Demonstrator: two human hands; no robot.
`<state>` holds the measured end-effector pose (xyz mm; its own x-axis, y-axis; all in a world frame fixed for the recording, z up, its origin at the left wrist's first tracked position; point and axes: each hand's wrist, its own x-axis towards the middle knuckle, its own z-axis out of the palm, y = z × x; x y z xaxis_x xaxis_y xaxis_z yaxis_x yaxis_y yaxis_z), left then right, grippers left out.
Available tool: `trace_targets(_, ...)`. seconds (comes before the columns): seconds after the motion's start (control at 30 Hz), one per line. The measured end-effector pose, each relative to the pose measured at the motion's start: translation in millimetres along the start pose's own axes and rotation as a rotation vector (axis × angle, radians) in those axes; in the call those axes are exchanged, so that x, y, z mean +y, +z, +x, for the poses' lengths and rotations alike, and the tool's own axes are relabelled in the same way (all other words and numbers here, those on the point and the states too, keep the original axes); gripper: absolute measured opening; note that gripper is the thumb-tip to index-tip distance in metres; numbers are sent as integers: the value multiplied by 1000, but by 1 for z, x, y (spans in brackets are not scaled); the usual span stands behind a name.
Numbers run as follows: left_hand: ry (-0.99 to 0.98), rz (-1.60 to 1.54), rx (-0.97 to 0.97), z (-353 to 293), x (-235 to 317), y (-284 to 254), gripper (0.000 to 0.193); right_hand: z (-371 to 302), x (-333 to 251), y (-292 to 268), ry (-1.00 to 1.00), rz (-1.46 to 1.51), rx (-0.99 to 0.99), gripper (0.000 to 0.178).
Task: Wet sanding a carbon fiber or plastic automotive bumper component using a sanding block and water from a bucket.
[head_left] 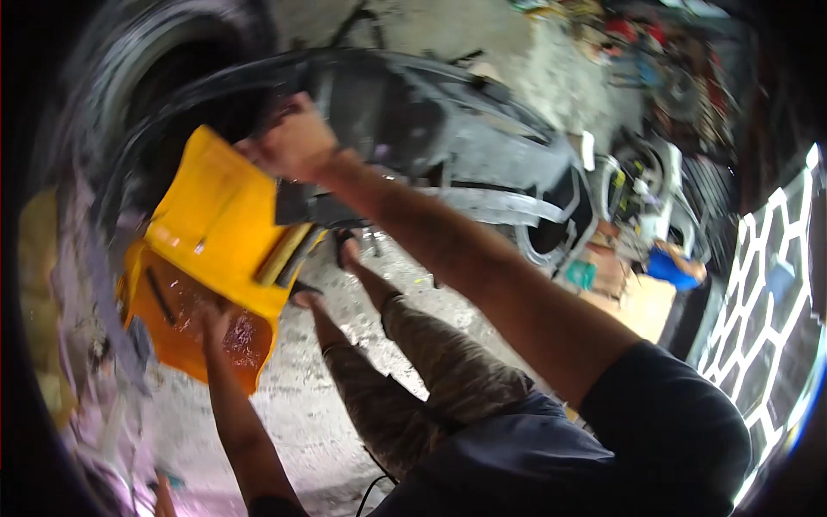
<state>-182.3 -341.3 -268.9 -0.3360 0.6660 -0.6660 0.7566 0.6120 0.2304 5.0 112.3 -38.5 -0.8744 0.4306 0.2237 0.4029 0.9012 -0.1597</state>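
Note:
A yellow plastic container (215, 224) with a cut-open, wet orange inside stands at the left, beside a dark grey car bumper (388, 112). My left hand (215, 323) reaches into its lower part, where wet, sparkling spots show. Blur hides the left fingers. Near the hand, a dark thin strip (160, 295) lies against the orange inside. My right hand (297, 142) is at the near side of the bumper, just above the container's upper corner. Its fingers look curled in, though motion smears them, and what they hold cannot be made out.
A tyre (164, 69) stands at the upper left. Wheel parts (655, 181), a cardboard piece (642, 302) and a blue cloth-like item (676, 265) lie to the right. Bright hexagon lights (767, 276) show at the right edge. My feet are on the grey floor (345, 422).

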Motion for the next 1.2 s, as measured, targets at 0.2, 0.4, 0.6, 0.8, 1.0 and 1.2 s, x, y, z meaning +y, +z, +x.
trace_targets(0.2, -38, -835, 495, -62, 145, -63, 56, -28, 38, -2, 122, 2, -312, 64)
trace_targets(0.4, 26, -666, 677, -45, 298, -133, 66, -11, 19, -2, 145, 121, -369, 75)
trace_targets(0.6, 440, -913, 904, 2, 348, -128, 37, -24, 35, 0, 94, 184, -78, 65)
trace_targets(0.8, 437, -814, 859, 9, 355, -154, 40, -28, 50, 8, -16, -9, -126, 31)
trace_targets(1.0, 380, -831, 839, -5, 351, -133, 36, -22, 38, 0, 72, 19, -289, 33)
trace_targets(1.2, 290, -1193, 803, 1, 329, -138, 43, -43, 29, -13, 79, 368, 406, 35)
